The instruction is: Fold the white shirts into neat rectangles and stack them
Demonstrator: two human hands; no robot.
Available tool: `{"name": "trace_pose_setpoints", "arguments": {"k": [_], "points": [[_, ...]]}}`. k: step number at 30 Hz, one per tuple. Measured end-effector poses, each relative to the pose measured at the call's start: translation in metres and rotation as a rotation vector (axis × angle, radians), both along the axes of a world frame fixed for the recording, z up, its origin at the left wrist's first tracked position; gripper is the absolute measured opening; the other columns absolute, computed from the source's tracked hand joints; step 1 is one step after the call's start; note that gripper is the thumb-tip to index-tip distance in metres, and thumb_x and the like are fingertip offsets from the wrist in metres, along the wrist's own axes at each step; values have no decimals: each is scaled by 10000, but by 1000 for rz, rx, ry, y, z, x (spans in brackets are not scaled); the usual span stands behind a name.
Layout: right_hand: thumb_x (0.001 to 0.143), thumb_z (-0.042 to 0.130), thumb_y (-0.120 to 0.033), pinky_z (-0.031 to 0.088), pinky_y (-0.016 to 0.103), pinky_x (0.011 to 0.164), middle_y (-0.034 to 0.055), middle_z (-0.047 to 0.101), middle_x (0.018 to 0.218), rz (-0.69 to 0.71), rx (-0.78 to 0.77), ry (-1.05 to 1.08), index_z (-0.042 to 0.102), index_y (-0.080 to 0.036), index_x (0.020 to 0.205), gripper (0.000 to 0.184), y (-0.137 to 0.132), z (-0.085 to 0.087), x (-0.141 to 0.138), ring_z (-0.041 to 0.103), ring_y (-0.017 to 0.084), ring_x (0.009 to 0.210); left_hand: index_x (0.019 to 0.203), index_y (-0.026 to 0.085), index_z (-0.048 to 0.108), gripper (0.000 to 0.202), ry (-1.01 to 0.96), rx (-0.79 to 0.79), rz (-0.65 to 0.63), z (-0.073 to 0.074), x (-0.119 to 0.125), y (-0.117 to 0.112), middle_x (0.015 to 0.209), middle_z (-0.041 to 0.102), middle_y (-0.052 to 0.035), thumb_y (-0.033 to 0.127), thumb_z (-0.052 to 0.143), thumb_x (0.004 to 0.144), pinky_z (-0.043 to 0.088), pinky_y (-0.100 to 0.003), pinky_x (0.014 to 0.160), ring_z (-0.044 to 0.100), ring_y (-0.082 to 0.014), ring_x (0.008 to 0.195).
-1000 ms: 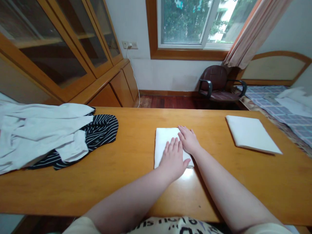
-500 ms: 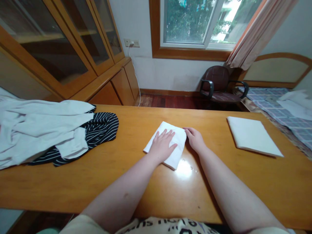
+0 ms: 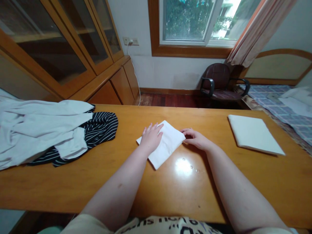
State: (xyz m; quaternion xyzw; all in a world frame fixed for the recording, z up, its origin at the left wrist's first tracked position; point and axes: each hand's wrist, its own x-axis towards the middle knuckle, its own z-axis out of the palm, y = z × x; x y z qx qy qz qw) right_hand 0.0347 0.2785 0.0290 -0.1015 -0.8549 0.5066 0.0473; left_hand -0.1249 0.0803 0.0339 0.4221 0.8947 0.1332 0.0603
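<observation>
A white folded cloth (image 3: 168, 141) lies flat on the wooden table, turned so that one corner points towards me. My left hand (image 3: 151, 138) rests on its left part with the fingers stretched out. At the cloth's right corner is my right hand (image 3: 195, 138), its fingers curved and the thumb apart from them. The fingertips are at the corner's edge; whether they press on it is hard to see.
White garments (image 3: 48, 125) and a black-and-white striped one (image 3: 104, 126) lie heaped at the table's left. A flat white folded piece (image 3: 254, 135) sits at the right. Beyond the table (image 3: 109, 182) stand a chair (image 3: 216, 79), a cabinet (image 3: 102, 73) and a bed (image 3: 290, 104).
The white cloth has turned clockwise and slid slightly left. My left hand has moved left with it, and my right hand's fingers and thumb have spread at its right corner.
</observation>
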Motion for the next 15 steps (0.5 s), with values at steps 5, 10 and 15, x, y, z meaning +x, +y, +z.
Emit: {"name": "trace_pose_setpoints", "arguments": {"k": [5, 10, 15], "points": [[750, 635, -411, 301, 429, 1041, 65, 630, 1134, 38, 54, -16, 710, -202, 842, 240, 1, 0, 0, 551, 233, 1092, 1398, 321, 393, 471, -10, -5, -1, -1, 0, 0, 1474, 388, -21, 378, 323, 936, 222, -510, 1110, 289, -261, 1377], [676, 712, -455, 397, 375, 953, 63, 641, 972, -32, -44, 52, 661, -183, 683, 277, 6, -9, 1, 592, 206, 956, 1400, 324, 385, 468, -15, -1, -16, -1, -1, 0, 1480, 379, -17, 388, 315, 942, 222, -505, 1109, 287, -262, 1378], [774, 603, -498, 283, 417, 1051, 74, 634, 1057, -9, -75, 50, 682, -196, 739, 314, 2, -4, 0, 566, 224, 1034, 1406, 322, 374, 468, 7, -19, -17, -1, 0, 0, 1484, 372, -20, 378, 310, 946, 221, -507, 1107, 287, -262, 1378]]}}
